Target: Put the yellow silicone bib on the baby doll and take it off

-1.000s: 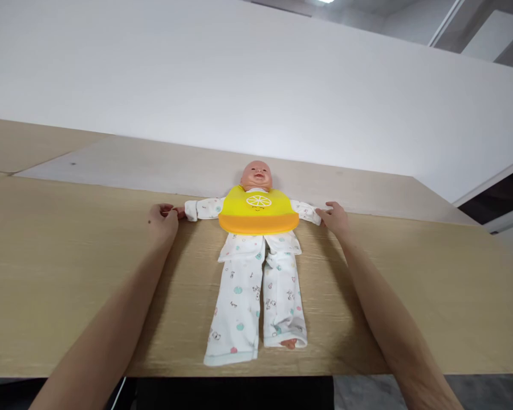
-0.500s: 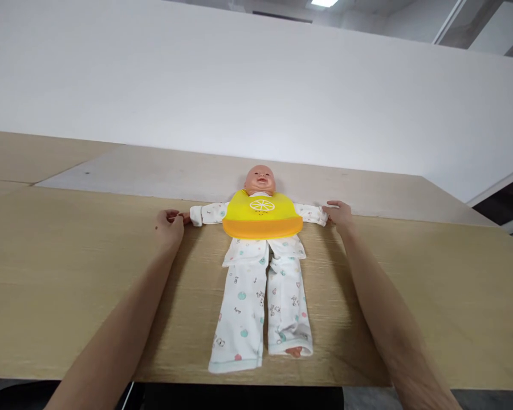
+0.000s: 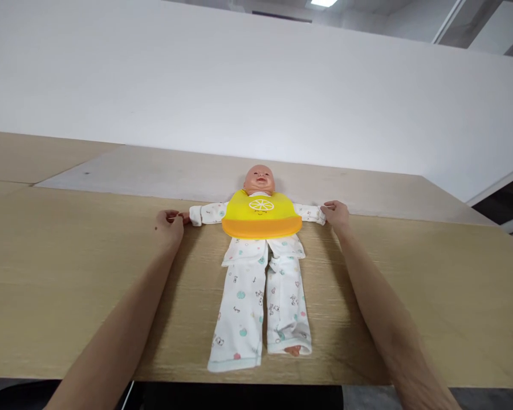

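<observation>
A baby doll (image 3: 260, 180) lies face up, its arms stretched out to both sides. It wears a yellow bib (image 3: 260, 213) with an orange pocket and a citrus slice print, over a white patterned top (image 3: 245, 250). Below are matching trousers (image 3: 239, 310); a bit of one foot shows at the right cuff. My left hand (image 3: 170, 226) is closed on the doll's hand at the left, beyond a rolled cuff. On the other side, my right hand (image 3: 337, 216) pinches the end of the doll's other arm, at the sleeve cuff; its fingers partly hide the doll's hand.
The doll rests on a wooden table (image 3: 89, 273) whose front edge runs just below its trousers. A pale board strip (image 3: 175, 171) lies behind, against a white partition (image 3: 239, 85). Dark seating shows under the front edge.
Almost nothing differs. My right hand has shifted very slightly left, and the doll's position is practically the same.
</observation>
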The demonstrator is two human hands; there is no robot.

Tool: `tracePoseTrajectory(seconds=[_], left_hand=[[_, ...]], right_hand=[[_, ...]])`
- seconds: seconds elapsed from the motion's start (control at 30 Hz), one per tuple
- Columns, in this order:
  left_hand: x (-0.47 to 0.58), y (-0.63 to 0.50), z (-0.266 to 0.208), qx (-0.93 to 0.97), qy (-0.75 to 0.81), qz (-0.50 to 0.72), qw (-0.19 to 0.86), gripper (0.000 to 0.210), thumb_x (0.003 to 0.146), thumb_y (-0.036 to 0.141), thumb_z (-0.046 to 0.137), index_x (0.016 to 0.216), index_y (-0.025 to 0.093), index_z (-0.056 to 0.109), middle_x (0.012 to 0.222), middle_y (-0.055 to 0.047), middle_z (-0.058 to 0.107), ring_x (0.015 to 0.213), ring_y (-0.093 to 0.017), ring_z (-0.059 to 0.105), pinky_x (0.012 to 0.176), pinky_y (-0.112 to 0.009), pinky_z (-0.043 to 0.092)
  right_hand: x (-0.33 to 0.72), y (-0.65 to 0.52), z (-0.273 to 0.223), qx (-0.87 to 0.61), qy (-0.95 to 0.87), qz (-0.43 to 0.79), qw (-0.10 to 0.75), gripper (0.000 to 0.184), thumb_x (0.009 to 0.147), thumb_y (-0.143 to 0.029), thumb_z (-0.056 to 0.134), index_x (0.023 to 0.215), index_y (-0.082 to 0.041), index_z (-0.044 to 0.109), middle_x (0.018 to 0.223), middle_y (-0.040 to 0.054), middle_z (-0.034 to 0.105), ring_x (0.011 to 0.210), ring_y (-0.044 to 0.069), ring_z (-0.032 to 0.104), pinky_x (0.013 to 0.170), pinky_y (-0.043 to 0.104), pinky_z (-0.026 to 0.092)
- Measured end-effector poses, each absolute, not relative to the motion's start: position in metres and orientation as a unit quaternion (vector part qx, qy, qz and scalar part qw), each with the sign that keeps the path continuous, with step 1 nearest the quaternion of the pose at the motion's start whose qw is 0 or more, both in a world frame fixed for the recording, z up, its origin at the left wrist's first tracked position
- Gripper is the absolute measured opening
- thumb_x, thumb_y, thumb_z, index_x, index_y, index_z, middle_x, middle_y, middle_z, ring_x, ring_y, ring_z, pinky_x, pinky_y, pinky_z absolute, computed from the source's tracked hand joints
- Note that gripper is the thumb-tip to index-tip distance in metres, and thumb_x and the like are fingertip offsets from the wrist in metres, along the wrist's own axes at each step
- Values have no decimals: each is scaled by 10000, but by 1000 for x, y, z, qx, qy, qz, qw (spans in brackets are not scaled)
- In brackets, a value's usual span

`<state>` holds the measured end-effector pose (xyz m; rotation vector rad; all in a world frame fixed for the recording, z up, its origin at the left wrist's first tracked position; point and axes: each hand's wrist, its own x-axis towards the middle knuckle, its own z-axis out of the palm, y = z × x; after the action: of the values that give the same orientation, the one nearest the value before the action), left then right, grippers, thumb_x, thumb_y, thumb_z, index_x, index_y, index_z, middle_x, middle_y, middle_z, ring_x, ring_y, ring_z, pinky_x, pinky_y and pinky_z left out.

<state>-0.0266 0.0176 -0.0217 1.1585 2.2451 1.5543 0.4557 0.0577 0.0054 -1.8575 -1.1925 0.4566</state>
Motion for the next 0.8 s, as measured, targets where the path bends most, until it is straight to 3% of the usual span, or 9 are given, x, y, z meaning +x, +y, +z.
tracePoseTrajectory(seconds=[0.33,0.47,0.53,0.67,0.8], left_hand=[[-28,20,-22,392,758,513,93,138,751,185,580,887,176,604,882,-58,642,844,-216,617,811,-376,507],[-28,19,-22,393,757,512,103,168,766,201,582,926,155,604,883,-55,637,820,-197,600,804,-374,507],[-28,19,-21,393,757,511,105,181,772,197,576,943,147,603,882,-56,636,813,-192,595,813,-379,505],[-29,19,-22,392,754,515,110,178,768,198,580,940,157,597,890,-62,642,840,-213,613,829,-400,510],[-28,20,-23,384,751,527,106,132,749,201,587,881,194,591,901,-65,654,873,-242,641,823,-399,526]], right_hand=[[450,25,21,-789,-493,66,359,238,826,-352,524,897,-153,631,908,103,687,798,192,607,701,266,417],[444,10,15,-784,-527,114,309,435,880,-482,438,610,-162,553,680,85,621,645,169,553,604,260,368],[440,9,10,-771,-533,150,314,471,870,-520,451,560,-170,509,585,49,559,574,148,509,561,251,338],[441,13,7,-763,-522,181,334,417,816,-489,537,543,-177,489,516,12,515,509,123,452,516,236,320],[459,14,7,-763,-507,177,360,269,811,-361,512,682,-157,629,629,34,616,564,130,506,566,230,383]])
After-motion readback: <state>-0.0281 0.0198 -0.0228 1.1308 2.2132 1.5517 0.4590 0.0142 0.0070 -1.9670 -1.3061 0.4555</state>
